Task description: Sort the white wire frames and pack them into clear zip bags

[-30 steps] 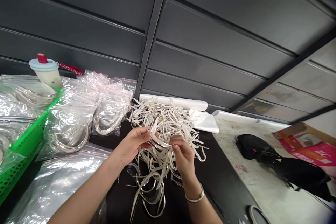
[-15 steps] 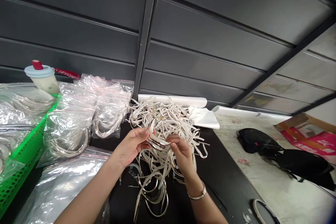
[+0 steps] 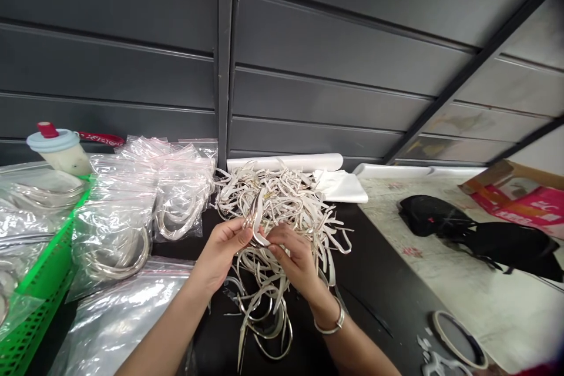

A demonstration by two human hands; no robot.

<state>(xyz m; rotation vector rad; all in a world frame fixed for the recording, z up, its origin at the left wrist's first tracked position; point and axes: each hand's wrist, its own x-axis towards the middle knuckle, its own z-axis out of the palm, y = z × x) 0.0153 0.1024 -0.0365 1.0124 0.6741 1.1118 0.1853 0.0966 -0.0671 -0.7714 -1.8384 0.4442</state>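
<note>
A curved silver bangle [image 3: 256, 218] is pinched between both hands at the centre of the view, just above the pile of loose bangles [image 3: 282, 211] on the black table [image 3: 379, 317]. The left hand [image 3: 222, 249] is closed on it from 9 o'clock, thumb and fingertips pressed to the metal; the right hand [image 3: 296, 259], with a bracelet [image 3: 330, 324] at its wrist, is closed on its lower end from 4 o'clock. Compared with a second earlier, the bangle has been turned from lying nearly flat across the hands to standing almost on edge, and the two hands have been drawn closer together. At 9 o'clock bagged bangles [image 3: 132, 211] are stacked beside a green basket [image 3: 35, 282], with a white bottle [image 3: 59, 150] at 10 o'clock. A black bag [image 3: 462, 235] lies on the floor at 3 o'clock.
</note>
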